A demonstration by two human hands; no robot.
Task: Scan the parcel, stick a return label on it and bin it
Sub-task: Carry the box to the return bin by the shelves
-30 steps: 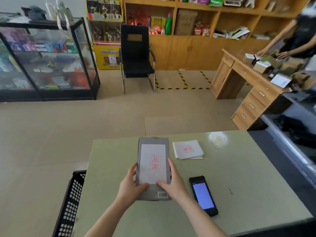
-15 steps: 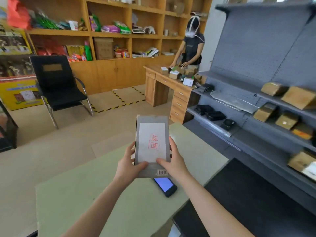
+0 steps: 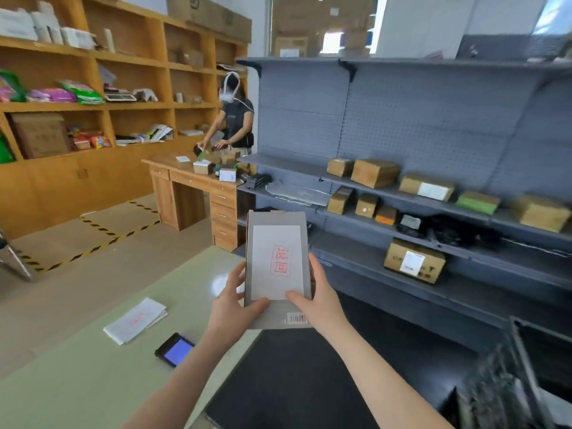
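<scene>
While both hands grip parcel, scanner lies on table.

From my feed the room reads bright and evenly lit, with daylight blown out in the tall window at the top. A soft glare patch sits on the pale green worktop. Wide-angle bending curves the grey metal shelving, and the lower right corner smears into blur.
</scene>
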